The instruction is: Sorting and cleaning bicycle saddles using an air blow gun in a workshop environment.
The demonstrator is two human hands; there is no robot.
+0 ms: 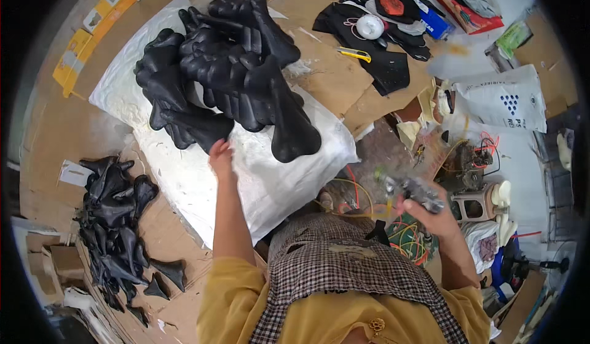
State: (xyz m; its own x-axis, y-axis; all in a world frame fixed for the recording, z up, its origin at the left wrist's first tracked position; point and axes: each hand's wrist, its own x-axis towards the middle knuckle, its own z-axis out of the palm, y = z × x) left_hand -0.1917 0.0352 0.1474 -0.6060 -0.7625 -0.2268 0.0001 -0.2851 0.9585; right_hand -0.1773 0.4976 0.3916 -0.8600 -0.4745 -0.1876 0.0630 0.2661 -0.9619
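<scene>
A heap of large, glossy black moulded pieces, with lobed bodies and flared ends, rests on a white sack in front of me. My left hand is at the lower tip of one of these pieces, fingers extended; whether they touch it is hard to tell. On the right, my right hand grips a silver-grey hand tool with a pale greenish end that points left. Blur hides the tool's exact kind. It is held above the floor, apart from the black pieces.
Smaller black moulded pieces lie piled on cardboard at the left. A yellow utility knife lies near black cloth at the back. On the right are a white printed sack, a small stool and tangled hoses.
</scene>
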